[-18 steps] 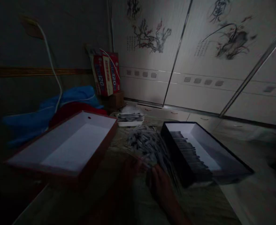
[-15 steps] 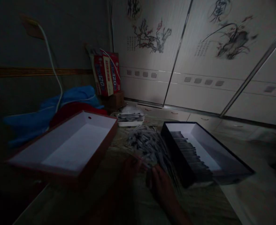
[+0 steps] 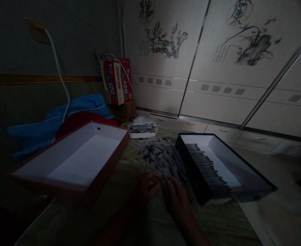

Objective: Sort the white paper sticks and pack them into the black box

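Observation:
My left hand (image 3: 147, 188) and my right hand (image 3: 177, 197) meet at the near edge of a loose pile of thin grey stick-like pieces (image 3: 160, 153). The fingers of both are curled and pinched together, fingertips almost touching. Whatever lies between them is too dark and small to make out. Right of the pile stands an open black box (image 3: 250, 167) with white inner walls. A row of dark slim sticks (image 3: 208, 167) lies side by side along its left part. At the left is an open red box (image 3: 73, 164), white inside, with nothing seen in it.
Behind the pile a white tray (image 3: 142, 135) holds more thin grey pieces. A blue cloth (image 3: 84, 104) and a red one (image 3: 79, 121) lie behind the red box. Further back are a red carton (image 3: 117, 82), a lamp with a pale bent neck (image 3: 59, 71), and white cabinet doors (image 3: 160, 99).
My left hand has moved right and slightly up, closing the gap to my right hand. A thin pale piece seen between them before is now hidden. The boxes stay put.

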The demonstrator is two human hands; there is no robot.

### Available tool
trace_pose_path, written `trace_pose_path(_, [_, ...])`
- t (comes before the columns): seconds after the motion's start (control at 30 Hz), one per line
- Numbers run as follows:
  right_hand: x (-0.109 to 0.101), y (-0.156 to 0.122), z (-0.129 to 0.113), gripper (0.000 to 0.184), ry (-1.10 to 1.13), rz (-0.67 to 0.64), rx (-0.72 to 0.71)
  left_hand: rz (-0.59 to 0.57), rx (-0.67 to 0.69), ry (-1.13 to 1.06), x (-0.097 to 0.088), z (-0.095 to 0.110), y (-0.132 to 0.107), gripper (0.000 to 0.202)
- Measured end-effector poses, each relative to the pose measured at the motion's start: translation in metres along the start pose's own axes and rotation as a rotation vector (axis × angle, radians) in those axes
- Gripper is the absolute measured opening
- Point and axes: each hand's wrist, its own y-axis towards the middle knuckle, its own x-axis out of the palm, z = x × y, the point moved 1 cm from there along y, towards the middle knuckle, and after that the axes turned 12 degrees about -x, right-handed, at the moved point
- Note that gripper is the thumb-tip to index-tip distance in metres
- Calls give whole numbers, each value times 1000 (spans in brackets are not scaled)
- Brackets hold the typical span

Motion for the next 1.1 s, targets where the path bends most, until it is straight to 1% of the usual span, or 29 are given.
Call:
trace_pose_path(0.1, [-6, 2, 6, 35, -70, 74, 36, 281, -16, 62, -14, 6, 7, 15])
trace_pose_path(0.13, [-8, 3, 7, 36, -86, 82, 42, 345, -14, 122, -19, 8, 9, 13])
trace_pose_path(0.17, [-9, 4, 8, 37, -100, 86, 45, 357, -11, 194, -23, 10, 12, 12])
trace_pose_path(0.27, [-10, 4, 8, 39, -140, 84, 40, 331, 12, 430, -30, 14, 21, 17])
trace_pose_path(0.4, [-9, 3, 9, 36, -176, 79, 21, 371, 66, 747, -29, 12, 36, 24])
trace_pose_path(0.5, [-9, 2, 9, 34, -179, 78, 5, 378, 82, 866, -25, 7, 45, 27])
trace_pose_path(0.6, [-8, 2, 10, 34, -180, 58, -8, 396, 111, 909, -23, 3, 49, 25])
trace_pose_path(0.8, [-8, 2, 10, 33, -187, 56, -15, 442, 241, 927, -22, -1, 53, 20])
trace_pose_path(0.93, [-9, 2, 8, 34, -174, 47, -17, 390, 287, 871, -20, -4, 56, 21])
trace_pose_path(1.1, [-9, 3, 6, 31, -188, 61, -27, 350, 285, 837, -16, -2, 54, 19])
